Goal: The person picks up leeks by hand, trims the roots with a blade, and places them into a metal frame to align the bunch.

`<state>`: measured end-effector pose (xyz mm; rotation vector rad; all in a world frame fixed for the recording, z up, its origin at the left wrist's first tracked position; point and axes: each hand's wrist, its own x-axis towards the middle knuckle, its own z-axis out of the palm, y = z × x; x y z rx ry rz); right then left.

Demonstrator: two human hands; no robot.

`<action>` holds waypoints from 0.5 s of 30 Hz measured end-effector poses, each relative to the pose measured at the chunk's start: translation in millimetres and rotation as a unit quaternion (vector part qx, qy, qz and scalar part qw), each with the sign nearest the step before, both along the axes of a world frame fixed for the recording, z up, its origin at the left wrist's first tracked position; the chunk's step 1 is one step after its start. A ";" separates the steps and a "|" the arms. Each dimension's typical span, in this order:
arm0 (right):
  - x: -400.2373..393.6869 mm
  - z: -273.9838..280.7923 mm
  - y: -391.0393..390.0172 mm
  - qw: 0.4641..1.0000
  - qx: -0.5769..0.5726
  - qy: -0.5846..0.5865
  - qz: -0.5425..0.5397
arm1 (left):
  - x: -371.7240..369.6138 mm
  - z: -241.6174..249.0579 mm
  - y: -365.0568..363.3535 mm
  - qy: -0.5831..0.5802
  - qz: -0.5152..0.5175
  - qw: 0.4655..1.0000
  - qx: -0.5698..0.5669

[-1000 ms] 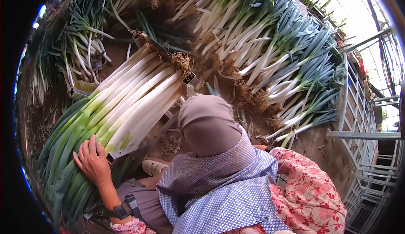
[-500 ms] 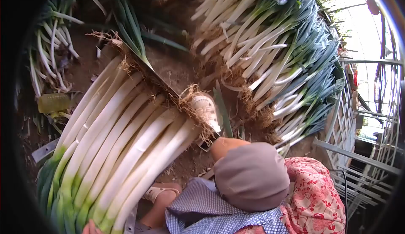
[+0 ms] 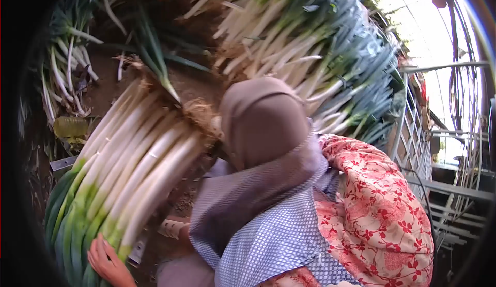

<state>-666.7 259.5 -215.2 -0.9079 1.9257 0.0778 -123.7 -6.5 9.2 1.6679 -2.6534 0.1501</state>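
My left hand is at the lower left, resting on the green part of a thick row of long leeks. Its fingers are apart and lie on top of the stalks. The white shanks run up and right from there to brown roots, where the view is blurred. My right hand is not in view.
A co-worker in a brown head covering and red floral clothing leans in at the centre. Behind lies a large leek pile. More leeks lie upper left, near a yellowish bottle. A metal lattice stands right.
The co-worker's head has moved up and left, now covering the shoe and bare arm seen before. My left hand has come further into view over the leeks.
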 end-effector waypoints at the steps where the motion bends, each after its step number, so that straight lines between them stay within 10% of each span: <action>1: -7.1 3.2 -0.5 1.000 -0.018 -0.007 -0.009 | 0.2 0.6 -1.9 -0.006 0.001 1.000 0.001; 6: -43.2 -1.7 -10.2 0.968 -0.120 -0.071 -0.210 | -3.2 7.2 -13.5 0.010 0.037 0.998 0.047; 9: -93.4 -58.4 23.2 0.843 -0.190 -0.140 -0.484 | -8.8 -3.1 -9.6 -0.004 0.064 0.998 0.022; 15: -182.3 -79.0 15.0 0.711 -0.283 0.095 -0.636 | -14.6 -14.1 1.5 -0.032 0.113 0.993 -0.019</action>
